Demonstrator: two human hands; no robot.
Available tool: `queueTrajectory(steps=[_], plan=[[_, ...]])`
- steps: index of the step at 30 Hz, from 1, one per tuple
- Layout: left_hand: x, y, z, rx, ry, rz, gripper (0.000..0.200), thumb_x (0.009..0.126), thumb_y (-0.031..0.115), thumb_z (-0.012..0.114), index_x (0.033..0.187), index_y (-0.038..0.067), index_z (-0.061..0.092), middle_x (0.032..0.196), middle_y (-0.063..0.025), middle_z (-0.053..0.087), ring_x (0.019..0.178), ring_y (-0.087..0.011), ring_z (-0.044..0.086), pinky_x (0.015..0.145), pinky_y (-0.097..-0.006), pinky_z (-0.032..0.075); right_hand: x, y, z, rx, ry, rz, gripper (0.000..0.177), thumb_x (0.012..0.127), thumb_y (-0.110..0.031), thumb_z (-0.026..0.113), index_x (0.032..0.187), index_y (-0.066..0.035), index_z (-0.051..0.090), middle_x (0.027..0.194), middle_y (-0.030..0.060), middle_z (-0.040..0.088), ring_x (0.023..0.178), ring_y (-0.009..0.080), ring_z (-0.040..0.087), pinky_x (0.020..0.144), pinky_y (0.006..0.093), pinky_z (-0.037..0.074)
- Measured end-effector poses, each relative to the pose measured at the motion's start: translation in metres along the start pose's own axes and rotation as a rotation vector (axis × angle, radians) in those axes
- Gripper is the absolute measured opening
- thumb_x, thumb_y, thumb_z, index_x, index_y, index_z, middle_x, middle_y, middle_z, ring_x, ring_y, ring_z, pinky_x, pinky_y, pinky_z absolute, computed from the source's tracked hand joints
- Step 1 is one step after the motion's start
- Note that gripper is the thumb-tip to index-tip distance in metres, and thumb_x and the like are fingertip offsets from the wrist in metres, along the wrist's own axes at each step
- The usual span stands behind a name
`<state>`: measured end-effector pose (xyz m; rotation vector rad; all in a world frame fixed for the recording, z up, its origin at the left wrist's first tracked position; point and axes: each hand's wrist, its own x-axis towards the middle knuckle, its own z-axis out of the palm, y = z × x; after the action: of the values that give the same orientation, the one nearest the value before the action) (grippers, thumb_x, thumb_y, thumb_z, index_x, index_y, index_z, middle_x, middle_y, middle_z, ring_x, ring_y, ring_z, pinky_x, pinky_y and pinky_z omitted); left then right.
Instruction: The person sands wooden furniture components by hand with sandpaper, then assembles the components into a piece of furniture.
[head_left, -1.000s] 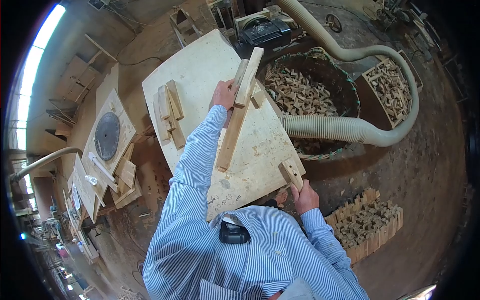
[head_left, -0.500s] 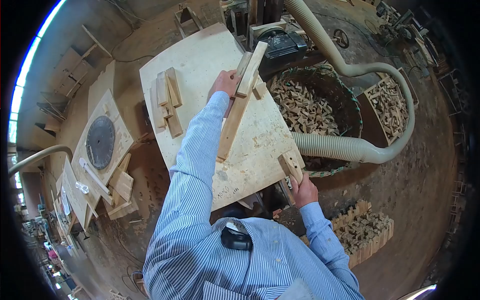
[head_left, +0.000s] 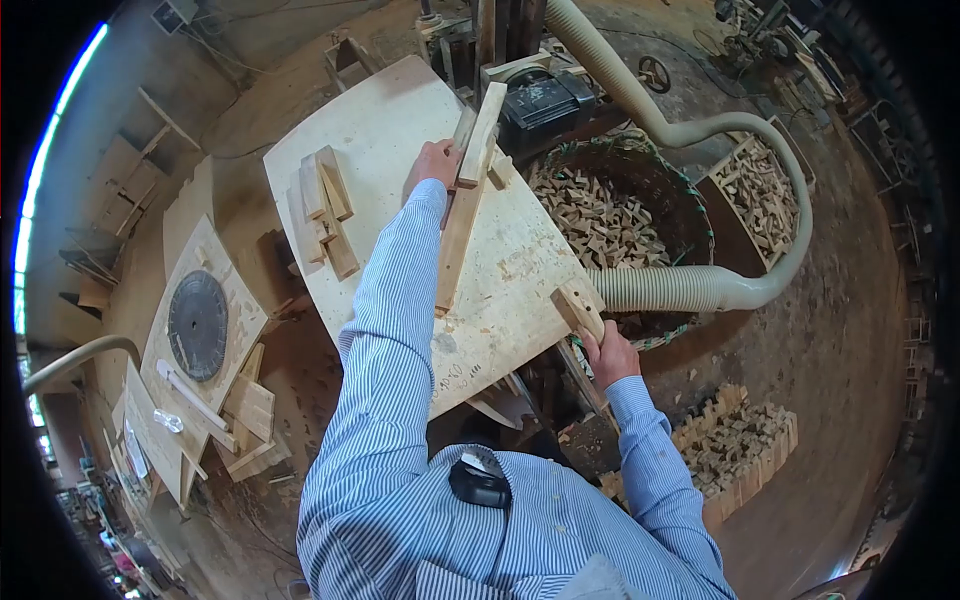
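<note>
On the pale plywood table [head_left: 390, 110], my left hand [head_left: 436, 165] is closed around a short wooden strip [head_left: 463, 131]. Beside that strip lies a pale wooden bar [head_left: 485, 137], across the upper end of a longer brown batten [head_left: 460, 240]. A small wood block [head_left: 500, 170] touches the batten's right side. At the table's near right corner, my right hand [head_left: 613, 356] grips a wooden handle-like piece [head_left: 579, 306] with dark holes in it. The palm side of each hand is hidden.
Several wood strips [head_left: 325, 205] lie on the table's left. A motor [head_left: 540, 100] stands behind it. Right are a basket of offcuts [head_left: 690, 190], a ribbed hose [head_left: 690, 290] and a crate [head_left: 745, 235]. A round saw blade [head_left: 198, 325] lies on a left-hand board.
The whole view has shifted and turned slightly, moving most of the table leftward in the picture. Both hands keep their holds, with little visible movement relative to the table.
</note>
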<state>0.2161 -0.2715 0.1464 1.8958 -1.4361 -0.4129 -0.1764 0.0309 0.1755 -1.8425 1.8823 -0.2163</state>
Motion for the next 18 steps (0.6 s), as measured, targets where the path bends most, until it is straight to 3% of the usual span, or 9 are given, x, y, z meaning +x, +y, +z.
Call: queueTrajectory(steps=[4,11,14,16,17,18], plan=[[-0.002,-0.005,0.008,0.051,0.031,0.058,0.042,0.097,0.033,0.074,0.130,0.006,0.075,0.114,-0.0261,0.075,0.105,-0.0360,0.073,0.098,-0.0426,0.055,-0.009,0.004,-0.002,0.018,0.023,-0.011,0.049,0.104,-0.052,0.060,0.106,-0.004,0.052,0.095,0.0270,0.073,0.088,0.0493,0.071,0.077,0.0590,0.055],[-0.045,0.007,0.013,0.091,0.040,0.126,0.042,0.097,0.029,0.073,0.131,0.006,0.074,0.108,-0.0261,0.076,0.096,-0.0385,0.074,0.088,-0.0435,0.058,-0.040,0.029,-0.002,0.012,0.014,0.044,0.053,0.103,-0.057,0.059,0.106,-0.004,0.054,0.095,0.0264,0.074,0.089,0.0461,0.073,0.077,0.0559,0.057],[-0.061,0.007,0.018,0.060,-0.023,0.070,0.043,0.096,0.027,0.074,0.134,0.007,0.073,0.106,-0.0244,0.077,0.095,-0.0369,0.075,0.089,-0.0438,0.058,-0.057,0.044,0.000,0.029,0.024,0.034,0.053,0.103,-0.056,0.059,0.106,-0.004,0.055,0.095,0.0265,0.074,0.090,0.0461,0.073,0.078,0.0552,0.058],[-0.074,0.011,0.020,-0.091,-0.123,-0.060,0.050,0.096,0.038,0.073,0.139,0.013,0.070,0.127,-0.0249,0.067,0.120,-0.0408,0.067,0.103,-0.0475,0.054,-0.068,0.057,-0.003,0.036,0.032,0.001,0.051,0.103,-0.055,0.060,0.106,-0.004,0.054,0.095,0.0257,0.074,0.088,0.0462,0.073,0.078,0.0554,0.058],[-0.087,0.015,0.022,-0.160,-0.044,0.011,0.047,0.092,0.018,0.074,0.138,0.006,0.070,0.111,-0.0187,0.075,0.101,-0.0320,0.073,0.092,-0.0447,0.057,-0.074,0.065,-0.002,0.045,0.030,-0.003,0.051,0.103,-0.055,0.060,0.106,-0.004,0.054,0.095,0.0257,0.074,0.088,0.0462,0.073,0.078,0.0554,0.058],[-0.103,0.029,0.016,-0.150,-0.039,0.013,0.047,0.092,0.018,0.074,0.138,0.006,0.070,0.111,-0.0187,0.075,0.101,-0.0320,0.073,0.092,-0.0447,0.057,-0.080,0.072,-0.002,0.041,0.027,-0.011,0.050,0.103,-0.054,0.060,0.105,-0.004,0.054,0.094,0.0253,0.074,0.088,0.0462,0.073,0.077,0.0553,0.058]])
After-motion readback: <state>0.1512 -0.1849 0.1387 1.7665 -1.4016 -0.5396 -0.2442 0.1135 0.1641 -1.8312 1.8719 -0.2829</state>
